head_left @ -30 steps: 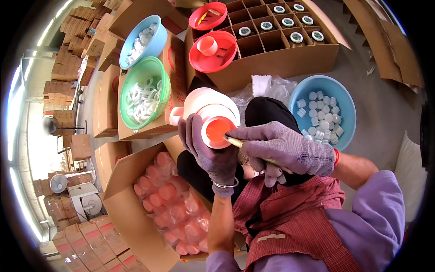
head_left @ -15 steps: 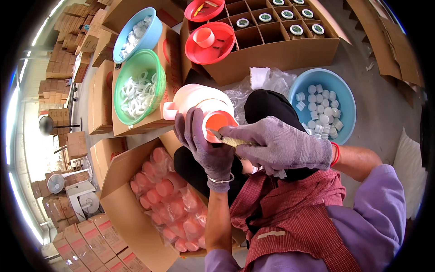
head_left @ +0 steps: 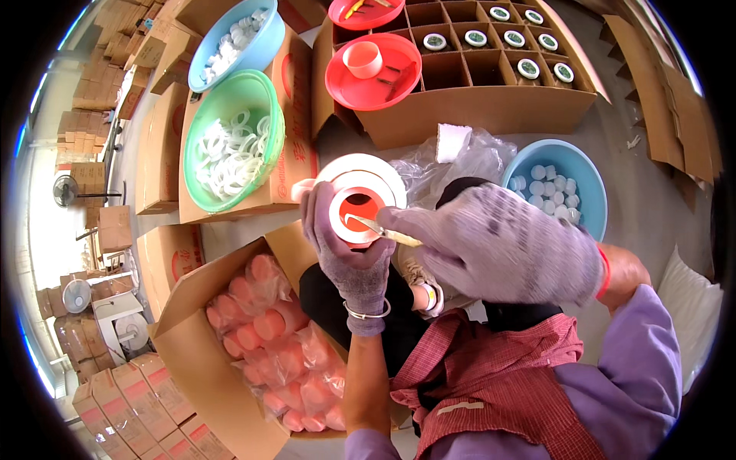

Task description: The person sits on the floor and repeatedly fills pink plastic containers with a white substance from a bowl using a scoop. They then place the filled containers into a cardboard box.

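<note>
My left hand (head_left: pixel 354 268), in a grey glove, grips a pink jug (head_left: pixel 383 175) by its neck, with the fingers wrapped round the left side. The jug's round mouth faces up toward me, showing an orange-red inside. Its side handle (head_left: pixel 302 189) sticks out to the left. My right hand (head_left: pixel 514 249), also gloved, is closed round a small hooked knife (head_left: pixel 395 235) with a pale yellow handle. The knife's curved tip lies over the mouth, at or close to the inner rim; exact contact I cannot tell.
A green basin of white rings (head_left: pixel 268 92) stands on a carton at left, beside a blue basin of white pieces (head_left: pixel 270 31). Ahead is a divided carton (head_left: pixel 491 111) with lidded jars and red trays. White caps fill another blue basin (head_left: pixel 594 165). Bagged pink cups (head_left: pixel 284 360) lie lower left.
The jug has turned so its mouth faces me more directly. My right hand has risen closer to view, and the knife has moved with it. My view has shifted slightly.
</note>
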### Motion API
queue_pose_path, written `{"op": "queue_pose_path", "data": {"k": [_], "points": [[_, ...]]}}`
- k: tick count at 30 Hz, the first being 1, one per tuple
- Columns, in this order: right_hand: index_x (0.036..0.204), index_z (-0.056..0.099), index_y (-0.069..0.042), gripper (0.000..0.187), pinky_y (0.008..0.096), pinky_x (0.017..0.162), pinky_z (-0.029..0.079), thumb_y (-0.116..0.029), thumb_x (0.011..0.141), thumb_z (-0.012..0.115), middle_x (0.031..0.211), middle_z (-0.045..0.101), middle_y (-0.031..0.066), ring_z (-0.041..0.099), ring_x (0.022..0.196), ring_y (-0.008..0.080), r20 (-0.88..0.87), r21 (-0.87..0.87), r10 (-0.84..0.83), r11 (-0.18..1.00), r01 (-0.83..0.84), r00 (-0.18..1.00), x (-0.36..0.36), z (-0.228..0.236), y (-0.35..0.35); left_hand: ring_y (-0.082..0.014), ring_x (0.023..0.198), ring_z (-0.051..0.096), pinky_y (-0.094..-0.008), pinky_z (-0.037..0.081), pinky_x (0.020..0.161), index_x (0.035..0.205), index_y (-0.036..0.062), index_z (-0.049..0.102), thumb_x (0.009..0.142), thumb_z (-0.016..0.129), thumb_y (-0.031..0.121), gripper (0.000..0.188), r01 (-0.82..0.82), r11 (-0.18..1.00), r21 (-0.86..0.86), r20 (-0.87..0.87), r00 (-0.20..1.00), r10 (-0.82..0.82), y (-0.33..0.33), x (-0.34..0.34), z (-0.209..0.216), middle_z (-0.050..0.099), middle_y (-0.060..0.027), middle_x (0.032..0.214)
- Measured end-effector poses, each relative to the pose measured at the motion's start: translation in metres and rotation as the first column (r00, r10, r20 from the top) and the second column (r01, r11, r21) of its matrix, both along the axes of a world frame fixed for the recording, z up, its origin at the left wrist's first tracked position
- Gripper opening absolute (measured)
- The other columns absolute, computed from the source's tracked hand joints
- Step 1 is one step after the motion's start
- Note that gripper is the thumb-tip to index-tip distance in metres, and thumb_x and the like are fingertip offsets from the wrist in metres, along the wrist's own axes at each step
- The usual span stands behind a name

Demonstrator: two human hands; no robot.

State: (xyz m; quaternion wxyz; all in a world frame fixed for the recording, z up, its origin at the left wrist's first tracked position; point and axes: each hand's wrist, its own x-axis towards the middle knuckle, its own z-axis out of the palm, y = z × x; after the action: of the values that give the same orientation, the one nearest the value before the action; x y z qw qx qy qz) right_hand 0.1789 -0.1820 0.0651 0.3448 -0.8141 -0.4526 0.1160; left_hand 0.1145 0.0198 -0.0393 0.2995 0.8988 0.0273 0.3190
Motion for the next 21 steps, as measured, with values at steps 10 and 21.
{"op": "queue_pose_path", "data": {"k": [10, 21], "points": [[0.142, 0.044, 0.001, 0.047, 0.0261, 0.054, 0.054, -0.011, 0.097, 0.05, 0.075, 0.066, 0.0092, 0.07, 0.06, 0.0153, -0.91, 0.011, -0.033, 0.995, 0.104, 0.414, -0.001, 0.012, 0.027, -0.0436, 0.133, 0.043, -0.0545, 0.037, 0.11, 0.135, 0.0004, 0.046, 0.092, 0.064, 0.035, 0.058, -0.169, 0.955, 0.243, 0.268, 0.958, 0.101, 0.006, 0.002, -0.015, 0.051, -0.0164, 0.135], [0.137, 0.053, -0.005, 0.051, 0.0367, 0.05, 0.05, -0.009, 0.087, 0.06, 0.067, 0.062, 0.0102, 0.065, 0.057, 0.0247, -0.11, -0.036, 0.045, 0.998, -0.049, 0.993, -0.031, -0.021, 0.013, -0.0431, 0.133, 0.041, -0.0545, 0.035, 0.112, 0.134, 0.0016, 0.048, 0.078, 0.077, 0.029, 0.069, -0.06, 0.975, 0.212, 0.123, 0.992, 0.034, -0.001, -0.009, 0.0, 0.051, -0.0145, 0.136]]}}
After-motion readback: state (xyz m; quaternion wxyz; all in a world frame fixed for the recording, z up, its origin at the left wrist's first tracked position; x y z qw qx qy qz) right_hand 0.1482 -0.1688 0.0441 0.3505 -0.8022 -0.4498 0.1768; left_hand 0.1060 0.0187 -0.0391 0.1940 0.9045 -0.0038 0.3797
